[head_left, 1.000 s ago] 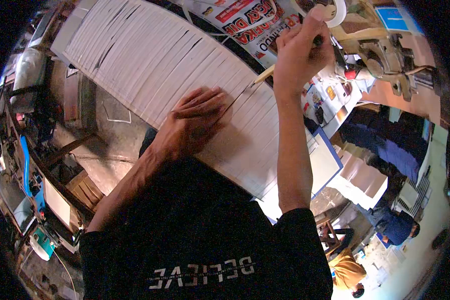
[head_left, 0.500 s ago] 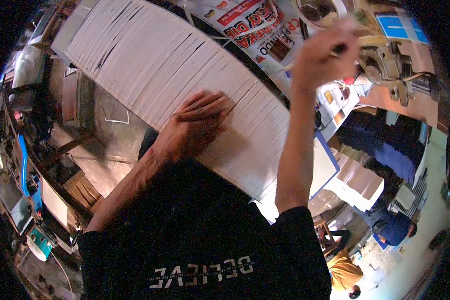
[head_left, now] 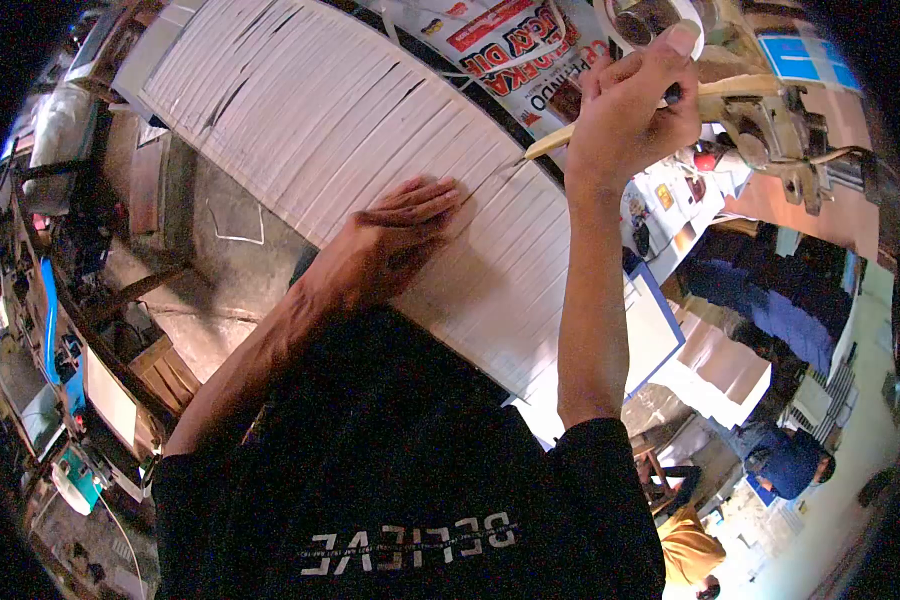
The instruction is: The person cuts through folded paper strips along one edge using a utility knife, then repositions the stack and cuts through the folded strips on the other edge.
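A long pale block (head_left: pixel 300 110), ribbed by many narrow strips like stacked edges, runs diagonally across the view. My left hand (head_left: pixel 400 235) lies on its top with fingers stretched out together, holding nothing. My right hand (head_left: pixel 635 120) is raised above the far right side of the block, its fingers curled round a thin yellowish stick (head_left: pixel 552 143). The stick's narrow tip points down-left and touches or nearly touches the block's far edge; I cannot tell which. Dark gaps show between some of the strips.
A printed sack or banner (head_left: pixel 510 45) lies beyond the block. A blue-edged board (head_left: pixel 655 335) sits at the right. A metal clamp-like machine part (head_left: pixel 770 130) and a blue packet (head_left: pixel 805 62) stand at upper right. A person in dark blue (head_left: pixel 785 460) is at lower right.
My right hand, blurred before, has moved slightly left and down, and the stick's tip now shows near the block. My left hand stays on the block.
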A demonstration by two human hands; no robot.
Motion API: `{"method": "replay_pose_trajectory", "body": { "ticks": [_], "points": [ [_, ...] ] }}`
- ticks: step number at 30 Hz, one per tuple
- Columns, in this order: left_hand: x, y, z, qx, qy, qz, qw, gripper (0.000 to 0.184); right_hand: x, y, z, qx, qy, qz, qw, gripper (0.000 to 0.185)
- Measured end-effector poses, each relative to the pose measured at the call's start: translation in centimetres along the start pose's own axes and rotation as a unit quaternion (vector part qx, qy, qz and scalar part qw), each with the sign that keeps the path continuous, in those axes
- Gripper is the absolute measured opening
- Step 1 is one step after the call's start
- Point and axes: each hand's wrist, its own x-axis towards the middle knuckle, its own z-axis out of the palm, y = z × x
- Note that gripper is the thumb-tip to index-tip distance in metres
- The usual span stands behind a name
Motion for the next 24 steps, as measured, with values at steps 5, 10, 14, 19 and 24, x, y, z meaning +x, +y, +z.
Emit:
{"method": "replay_pose_trajectory", "body": {
  "ticks": [5,10,14,19,24],
  "points": [
    [0.4,0.7,-0.4,-0.038,0.040,0.021,0.998,0.033,-0.1,0.7,-0.3,0.002,-0.051,0.009,0.999,0.048],
    [0.2,0.2,0.5,-0.018,0.043,0.016,0.999,0.031,-0.2,2.1,0.0,-0.057,-0.036,-0.072,0.995,0.048],
    [-0.6,-1.4,1.1,0.014,-0.013,0.034,0.999,0.043,1.0,1.1,0.5,-0.081,-0.023,-0.153,0.985,0.048],
    [-0.2,0.1,1.2,-0.129,0.052,-0.023,0.990,0.035,1.2,3.5,-0.3,-0.192,-0.068,-0.212,0.956,0.045],
    [-0.8,0.1,1.2,-0.195,0.040,-0.042,0.979,0.034,1.2,4.8,-1.3,-0.241,-0.060,-0.254,0.935,0.044]
  ]
}}
